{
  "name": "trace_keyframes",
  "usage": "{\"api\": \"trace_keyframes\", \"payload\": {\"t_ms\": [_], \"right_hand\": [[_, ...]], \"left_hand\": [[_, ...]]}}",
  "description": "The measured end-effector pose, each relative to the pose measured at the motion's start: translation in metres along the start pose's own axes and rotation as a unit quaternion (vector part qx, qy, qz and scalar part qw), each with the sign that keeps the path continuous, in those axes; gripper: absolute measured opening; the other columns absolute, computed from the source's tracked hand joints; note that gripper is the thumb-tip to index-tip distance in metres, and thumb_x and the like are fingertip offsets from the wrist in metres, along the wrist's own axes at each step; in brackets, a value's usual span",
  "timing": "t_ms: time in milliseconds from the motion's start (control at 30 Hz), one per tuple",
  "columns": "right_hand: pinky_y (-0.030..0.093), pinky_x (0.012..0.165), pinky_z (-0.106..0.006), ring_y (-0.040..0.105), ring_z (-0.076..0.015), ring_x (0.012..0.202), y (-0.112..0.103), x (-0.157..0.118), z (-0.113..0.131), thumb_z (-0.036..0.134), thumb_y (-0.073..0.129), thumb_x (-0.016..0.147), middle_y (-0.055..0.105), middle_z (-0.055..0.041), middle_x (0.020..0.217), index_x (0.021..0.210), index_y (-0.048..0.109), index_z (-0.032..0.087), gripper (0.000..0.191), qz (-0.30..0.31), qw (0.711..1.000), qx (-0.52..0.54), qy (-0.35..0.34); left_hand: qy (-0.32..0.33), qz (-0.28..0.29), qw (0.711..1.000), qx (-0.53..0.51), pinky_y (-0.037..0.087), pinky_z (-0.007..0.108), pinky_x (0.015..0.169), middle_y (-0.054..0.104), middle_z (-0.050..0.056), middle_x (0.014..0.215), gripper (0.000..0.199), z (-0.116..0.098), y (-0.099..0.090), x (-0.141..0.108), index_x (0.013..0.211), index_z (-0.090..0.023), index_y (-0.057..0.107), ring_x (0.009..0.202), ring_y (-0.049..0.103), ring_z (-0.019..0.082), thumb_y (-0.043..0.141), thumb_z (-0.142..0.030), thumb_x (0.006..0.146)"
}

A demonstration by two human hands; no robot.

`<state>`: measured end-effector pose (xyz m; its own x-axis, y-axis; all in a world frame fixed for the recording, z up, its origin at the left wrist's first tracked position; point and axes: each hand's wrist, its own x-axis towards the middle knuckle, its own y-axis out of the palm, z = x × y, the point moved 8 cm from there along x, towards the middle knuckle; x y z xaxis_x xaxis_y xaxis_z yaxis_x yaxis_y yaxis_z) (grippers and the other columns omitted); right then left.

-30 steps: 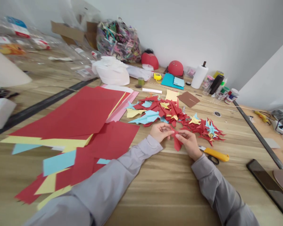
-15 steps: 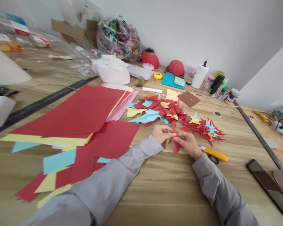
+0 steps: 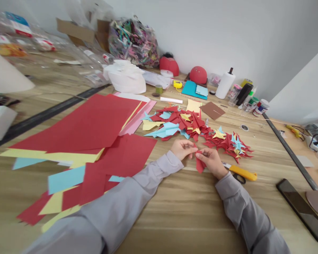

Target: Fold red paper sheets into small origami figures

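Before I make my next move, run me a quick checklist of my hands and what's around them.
1. Left hand on the red folded paper: ok, fingertips at its upper end.
2. Right hand on the same piece: ok, thumb and fingers pinch it.
3. Yellow-handled cutter well away from the right hand: not ok, its front end lies right beside the wrist.
4. Creases crisp: cannot tell, fingers cover much of the piece.
5. Left sleeve off the loose paper sheets: cannot tell, it crosses them in view but contact is hidden.
6. Phone apart from both hands: ok, off to the right.
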<state>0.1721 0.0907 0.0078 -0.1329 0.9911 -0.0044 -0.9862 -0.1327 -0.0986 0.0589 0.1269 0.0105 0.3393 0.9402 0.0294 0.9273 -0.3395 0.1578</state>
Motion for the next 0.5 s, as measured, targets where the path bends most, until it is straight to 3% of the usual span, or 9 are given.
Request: {"api": "trace_keyframes", "payload": {"t_ms": [200,500], "right_hand": [[0.039,0.051,-0.021,0.052,-0.0095,0.053,0.0029,-0.0014,0.0024,0.044,0.069,0.068,0.064,0.0006,0.062,0.071,0.067,0.017,0.026,0.015,1.0,0.006,0.0],[0.035,0.045,-0.02,0.047,-0.0078,0.046,-0.0002,-0.0002,-0.0063,0.042,0.072,0.063,0.061,0.0021,0.055,0.067,0.062,0.016,0.029,-0.006,1.0,0.002,0.012]], "left_hand": [[-0.011,-0.007,1.0,-0.008,0.036,0.02,0.039,0.054,-0.002,0.035,0.032,0.0005,-0.0022,-0.0001,0.058,-0.012,0.059,0.03,0.046,0.008,0.079,-0.036,0.052],[-0.042,0.008,0.998,-0.041,0.034,0.021,0.036,0.053,-0.002,0.034,0.031,0.0077,0.0003,0.0006,0.056,-0.012,0.059,0.028,0.046,0.009,0.079,-0.035,0.051]]}}
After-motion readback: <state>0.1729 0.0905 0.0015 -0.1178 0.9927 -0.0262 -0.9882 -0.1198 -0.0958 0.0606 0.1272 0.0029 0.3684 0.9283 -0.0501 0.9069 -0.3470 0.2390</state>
